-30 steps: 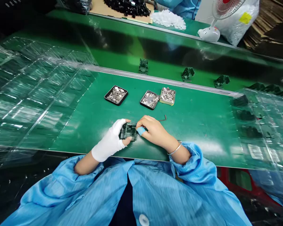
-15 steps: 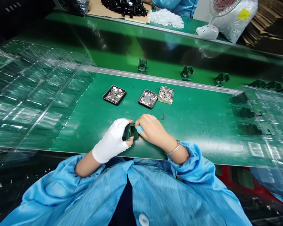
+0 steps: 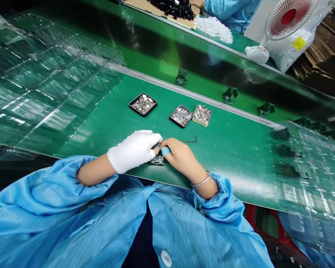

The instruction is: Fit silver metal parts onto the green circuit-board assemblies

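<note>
A dark green moulded plastic part (image 3: 158,160) sits low between my hands, near the table's front edge. My left hand (image 3: 135,150), in a white glove with bare fingertips, is closed over its upper left side. My right hand (image 3: 181,156), with blue tape round a finger, is pinched at the part's upper right. Its fingertips meet those of the left hand, and anything small between them is hidden. Just beyond the right hand lies an L-shaped hex key (image 3: 191,141), its near end hidden by the hand.
Three small trays of shiny metal pieces (image 3: 143,104) (image 3: 181,116) (image 3: 202,114) stand farther back. Behind a metal rail are green parts (image 3: 181,77) (image 3: 230,95) (image 3: 265,109). Clear plastic trays (image 3: 58,85) flank me. Across the bench are a fan (image 3: 257,54) and another person's blue sleeve (image 3: 226,13).
The view has tilted and shifted. My left hand has turned further over the green part, covering its top. My right hand keeps its pinch there. More of the hex key's shaft shows.
</note>
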`<state>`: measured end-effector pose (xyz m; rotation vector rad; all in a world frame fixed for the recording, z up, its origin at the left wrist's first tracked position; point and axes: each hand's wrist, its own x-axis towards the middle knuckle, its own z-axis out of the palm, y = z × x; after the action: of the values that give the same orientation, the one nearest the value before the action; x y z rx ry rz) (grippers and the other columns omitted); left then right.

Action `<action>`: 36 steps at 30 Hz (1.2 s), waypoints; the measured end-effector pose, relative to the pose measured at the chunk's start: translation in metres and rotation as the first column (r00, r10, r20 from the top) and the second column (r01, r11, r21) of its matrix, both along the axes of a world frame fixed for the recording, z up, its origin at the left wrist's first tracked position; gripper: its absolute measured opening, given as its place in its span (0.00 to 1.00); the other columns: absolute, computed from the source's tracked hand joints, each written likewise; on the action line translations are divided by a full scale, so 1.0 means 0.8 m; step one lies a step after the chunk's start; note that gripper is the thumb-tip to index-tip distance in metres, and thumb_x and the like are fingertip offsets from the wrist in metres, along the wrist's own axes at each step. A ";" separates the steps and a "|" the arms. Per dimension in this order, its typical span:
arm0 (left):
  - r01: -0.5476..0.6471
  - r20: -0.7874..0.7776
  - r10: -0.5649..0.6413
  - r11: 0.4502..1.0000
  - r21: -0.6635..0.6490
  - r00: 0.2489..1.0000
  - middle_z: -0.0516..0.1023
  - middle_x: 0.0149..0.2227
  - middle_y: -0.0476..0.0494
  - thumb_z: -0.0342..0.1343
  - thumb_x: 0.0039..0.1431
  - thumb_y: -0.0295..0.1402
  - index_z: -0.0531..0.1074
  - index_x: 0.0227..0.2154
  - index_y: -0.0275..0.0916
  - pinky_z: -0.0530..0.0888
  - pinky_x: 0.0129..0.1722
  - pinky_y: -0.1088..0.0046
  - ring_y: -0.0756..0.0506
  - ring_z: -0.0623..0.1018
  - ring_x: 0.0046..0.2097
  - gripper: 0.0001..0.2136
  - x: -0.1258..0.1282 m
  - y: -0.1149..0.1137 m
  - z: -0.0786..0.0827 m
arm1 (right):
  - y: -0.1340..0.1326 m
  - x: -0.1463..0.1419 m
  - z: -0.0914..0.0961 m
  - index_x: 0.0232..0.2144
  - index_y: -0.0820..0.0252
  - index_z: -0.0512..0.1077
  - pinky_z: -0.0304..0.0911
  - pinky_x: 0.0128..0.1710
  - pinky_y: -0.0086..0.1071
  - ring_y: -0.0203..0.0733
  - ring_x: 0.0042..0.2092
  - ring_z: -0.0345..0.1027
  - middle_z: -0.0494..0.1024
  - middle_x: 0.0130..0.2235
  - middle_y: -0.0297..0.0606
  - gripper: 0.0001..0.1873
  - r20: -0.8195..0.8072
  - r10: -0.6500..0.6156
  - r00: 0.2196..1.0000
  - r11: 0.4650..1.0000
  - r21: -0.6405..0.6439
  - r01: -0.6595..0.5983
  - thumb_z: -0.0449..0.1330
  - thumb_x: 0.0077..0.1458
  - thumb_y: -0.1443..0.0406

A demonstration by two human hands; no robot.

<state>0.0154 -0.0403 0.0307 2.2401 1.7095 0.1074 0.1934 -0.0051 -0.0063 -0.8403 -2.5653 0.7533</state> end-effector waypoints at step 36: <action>-0.058 0.296 0.011 0.987 0.150 0.955 0.68 0.58 0.39 0.50 0.61 0.42 0.57 0.60 0.39 0.66 0.59 0.54 0.34 0.67 0.60 0.26 -0.041 -0.049 -0.080 | 0.019 0.022 -0.016 0.37 0.59 0.68 0.61 0.43 0.31 0.40 0.42 0.66 0.72 0.39 0.38 0.14 0.120 0.019 0.993 0.987 -0.163 0.001 0.50 0.51 0.76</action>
<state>-0.0175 -0.0798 -0.0332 2.1691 1.6259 0.5739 0.2112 0.0100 -0.0192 -0.9514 -2.6422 0.9535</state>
